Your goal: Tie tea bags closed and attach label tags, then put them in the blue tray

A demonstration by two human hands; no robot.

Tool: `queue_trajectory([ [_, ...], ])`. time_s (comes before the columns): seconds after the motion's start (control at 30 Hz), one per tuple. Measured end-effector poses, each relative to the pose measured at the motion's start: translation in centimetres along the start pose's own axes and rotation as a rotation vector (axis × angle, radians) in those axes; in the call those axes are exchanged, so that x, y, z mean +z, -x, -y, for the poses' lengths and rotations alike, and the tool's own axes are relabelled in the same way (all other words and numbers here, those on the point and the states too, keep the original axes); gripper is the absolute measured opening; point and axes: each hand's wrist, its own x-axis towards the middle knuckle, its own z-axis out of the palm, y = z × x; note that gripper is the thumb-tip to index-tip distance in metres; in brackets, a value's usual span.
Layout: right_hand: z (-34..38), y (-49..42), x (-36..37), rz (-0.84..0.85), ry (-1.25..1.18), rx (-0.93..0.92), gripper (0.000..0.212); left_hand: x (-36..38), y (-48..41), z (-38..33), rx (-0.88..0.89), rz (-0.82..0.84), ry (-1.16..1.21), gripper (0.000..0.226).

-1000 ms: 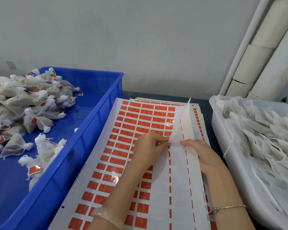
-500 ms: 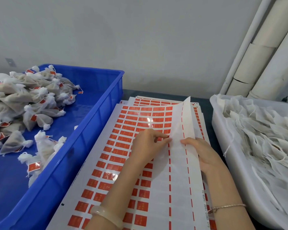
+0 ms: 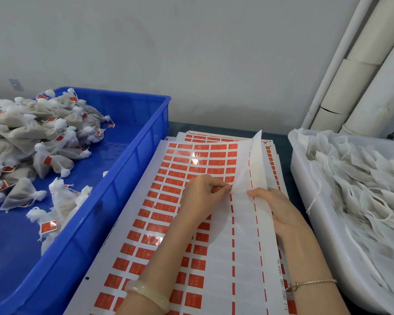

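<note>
tea bags (image 3: 43, 142), tied and red-tagged, lie heaped in the one blue tray (image 3: 132, 169) at the left, too many to count. a second heap of flat bags (image 3: 362, 178) with loose strings fills one white tub (image 3: 305, 178) at the right. between the two, a stack of label sheets (image 3: 168, 201) lies on the dark surface (image 3: 280, 137); at least three show at the far edge. the left hand (image 3: 203, 196) pinches one red label (image 3: 216, 189) on the top one. the right hand (image 3: 282, 214) lies open, fingers straight, pressing the bare strip just beside it, where one white flap (image 3: 253, 160) stands up. one pale bangle (image 3: 148, 294) circles the left wrist, one thin chain (image 3: 312, 282) the right.
</note>
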Motion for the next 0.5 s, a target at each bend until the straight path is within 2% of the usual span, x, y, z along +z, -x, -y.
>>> queue_trajectory([
  [0.17, -0.01, 0.06, -0.11, 0.019, -0.018, 0.003, 0.019, 0.1, 0.26, -0.5, 0.002, 0.07, 0.014, 0.029],
  [0.5, 0.06, 0.13, -0.2, 0.047, -0.021, -0.008, 0.023, 0.14, 0.44, -0.46, 0.196, 0.027, -0.235, 0.025],
])
